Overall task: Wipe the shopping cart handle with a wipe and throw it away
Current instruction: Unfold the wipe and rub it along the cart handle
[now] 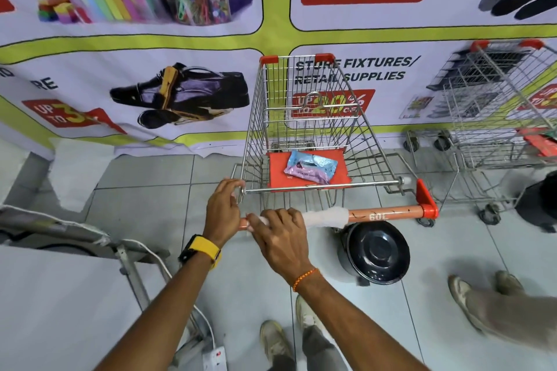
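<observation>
A wire shopping cart (pixel 307 129) stands in front of me, its orange handle (pixel 388 213) running left to right. A white wipe (pixel 327 216) is wrapped over the middle of the handle. My right hand (pixel 280 233) presses the wipe's left part against the bar, fingers curled over it. My left hand (pixel 224 205) grips the cart's left corner where the handle meets the frame. A blue and pink wipes pack (pixel 310 170) lies on the red child seat flap (pixel 278 173) inside the cart.
A black round-lidded bin (pixel 376 251) sits on the floor just under the handle's right half. A second cart (pixel 497 117) stands at right. Another person's feet (pixel 482 289) are at lower right. A white folding stand (pixel 60 232) and a power strip (pixel 215 357) are at left.
</observation>
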The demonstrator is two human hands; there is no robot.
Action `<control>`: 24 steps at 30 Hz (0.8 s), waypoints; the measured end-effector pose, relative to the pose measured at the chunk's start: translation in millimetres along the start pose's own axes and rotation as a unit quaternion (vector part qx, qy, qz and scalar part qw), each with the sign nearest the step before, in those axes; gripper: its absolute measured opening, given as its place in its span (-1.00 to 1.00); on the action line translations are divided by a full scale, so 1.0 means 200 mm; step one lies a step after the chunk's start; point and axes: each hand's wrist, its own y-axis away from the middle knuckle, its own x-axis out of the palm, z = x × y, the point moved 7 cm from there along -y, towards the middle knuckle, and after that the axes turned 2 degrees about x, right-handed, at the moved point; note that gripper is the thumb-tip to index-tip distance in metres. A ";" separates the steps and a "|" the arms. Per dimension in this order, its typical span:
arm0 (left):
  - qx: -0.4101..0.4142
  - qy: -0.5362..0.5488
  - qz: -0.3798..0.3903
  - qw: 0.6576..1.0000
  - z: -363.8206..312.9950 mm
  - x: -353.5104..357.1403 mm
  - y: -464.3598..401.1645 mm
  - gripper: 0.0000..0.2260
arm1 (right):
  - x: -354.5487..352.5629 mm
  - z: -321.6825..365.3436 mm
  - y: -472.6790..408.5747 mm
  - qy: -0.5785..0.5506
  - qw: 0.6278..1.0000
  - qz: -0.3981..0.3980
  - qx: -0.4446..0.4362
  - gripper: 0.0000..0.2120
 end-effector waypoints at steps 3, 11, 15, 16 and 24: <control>0.006 -0.019 0.012 1.000 0.03 0.01 0.01 -0.51 | 0.01 0.00 0.02 0.021 1.000 -0.008 -0.002 -0.78; 0.039 -0.056 0.027 0.997 0.05 0.02 0.03 -0.53 | -0.05 -0.12 0.07 0.045 0.999 -0.026 -0.010 -0.79; 0.039 -0.061 0.027 0.997 0.07 0.01 0.02 -0.51 | -0.15 -0.33 0.14 0.076 0.996 -0.039 -0.010 -0.79; 0.038 -0.059 0.028 0.997 0.07 0.02 0.02 -0.52 | -0.17 -0.40 0.16 0.083 0.996 -0.043 -0.008 -0.79; 0.031 -0.068 0.027 0.997 0.06 0.06 0.04 -0.58 | -0.21 -0.52 0.21 0.071 0.994 -0.065 0.057 -0.79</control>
